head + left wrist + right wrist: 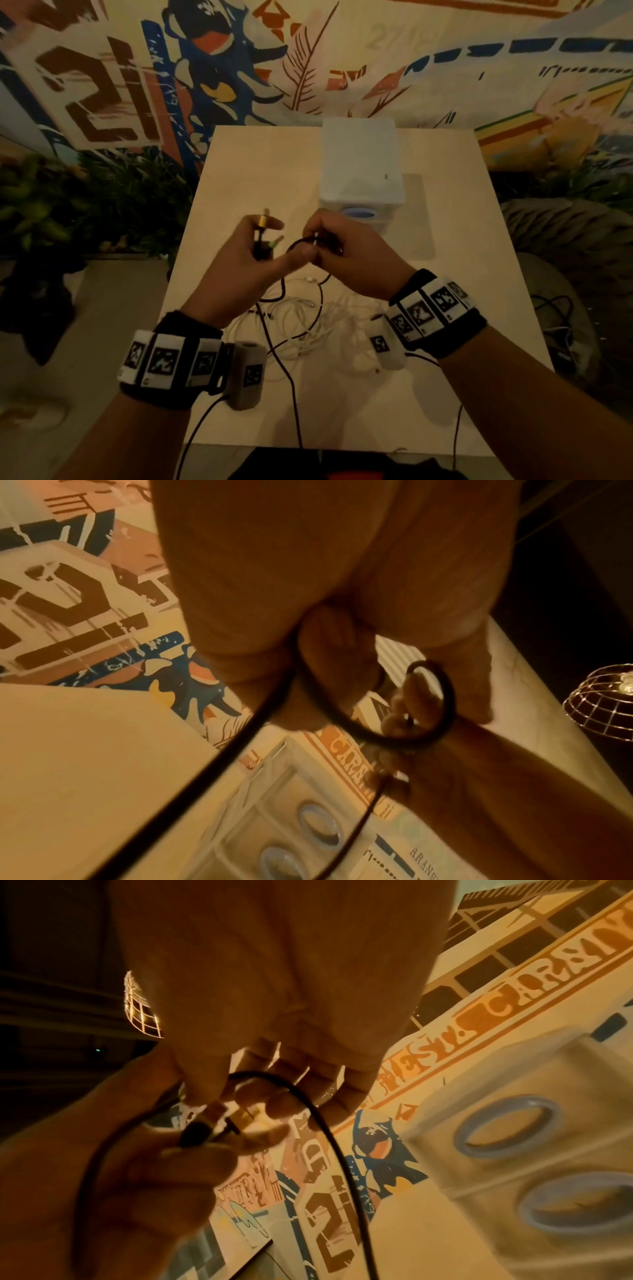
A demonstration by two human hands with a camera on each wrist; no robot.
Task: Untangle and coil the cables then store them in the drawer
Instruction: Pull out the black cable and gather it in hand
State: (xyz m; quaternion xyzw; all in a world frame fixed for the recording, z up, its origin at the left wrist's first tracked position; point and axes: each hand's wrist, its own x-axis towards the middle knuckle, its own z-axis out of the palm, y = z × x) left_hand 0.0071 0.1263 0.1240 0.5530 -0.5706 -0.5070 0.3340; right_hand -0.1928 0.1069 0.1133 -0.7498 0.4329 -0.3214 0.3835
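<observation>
Hands together above the table: the left hand grips the gold-tipped plug end, the right hand pinches a small loop of the black cable; each turn should match that first loop, drawn slack from the white cables beneath (tugging would likely tighten the tangle); the drawer unit waits behind, closed, its contents hidden

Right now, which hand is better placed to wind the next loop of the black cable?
Right hand, probably. It pinches the black cable at the forming loop, while the left hand already grips the plug end, anchoring it.
</observation>
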